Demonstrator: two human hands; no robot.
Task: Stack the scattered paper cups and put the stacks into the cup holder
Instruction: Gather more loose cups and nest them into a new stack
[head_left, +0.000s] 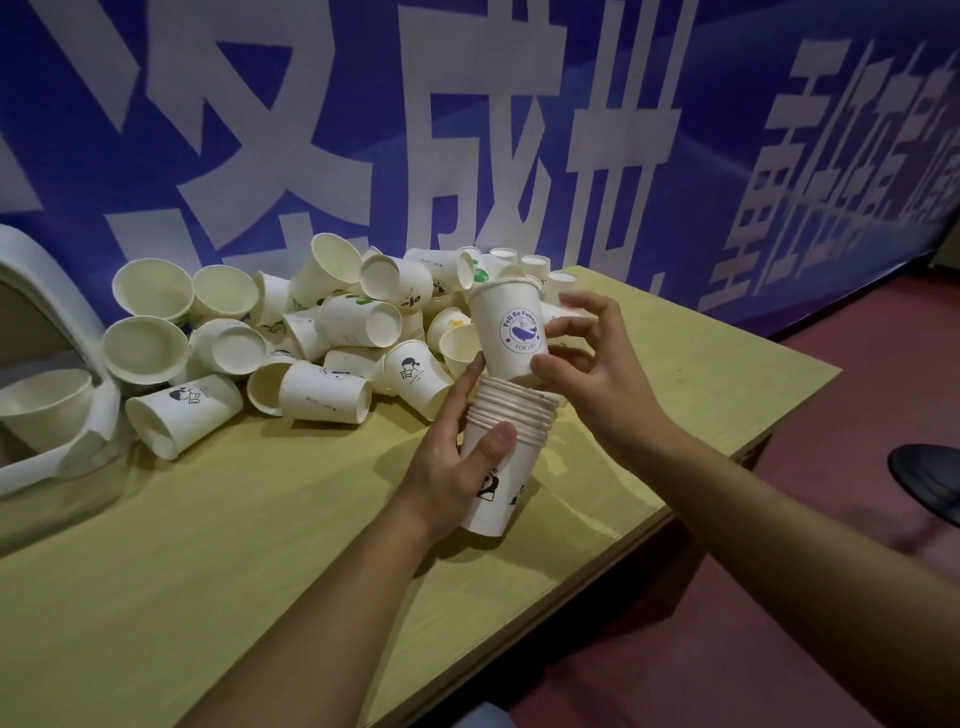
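My left hand (457, 457) grips a stack of nested white paper cups (511, 467) above the table, thumb across its front. My right hand (587, 364) holds a single white cup with a blue whale print (511, 327), its base sitting in the top of the stack. A pile of several loose white paper cups (322, 332) lies on its sides and upside down at the back of the table. The white cup holder (57, 332) stands at the far left, with a cup visible inside its opening.
The yellow-green table (260, 545) has its right edge close to my right forearm, with dark red floor (831, 415) beyond it. A blue banner with large white characters (467, 104) hangs behind the pile. A black round object (930, 478) sits on the floor at right.
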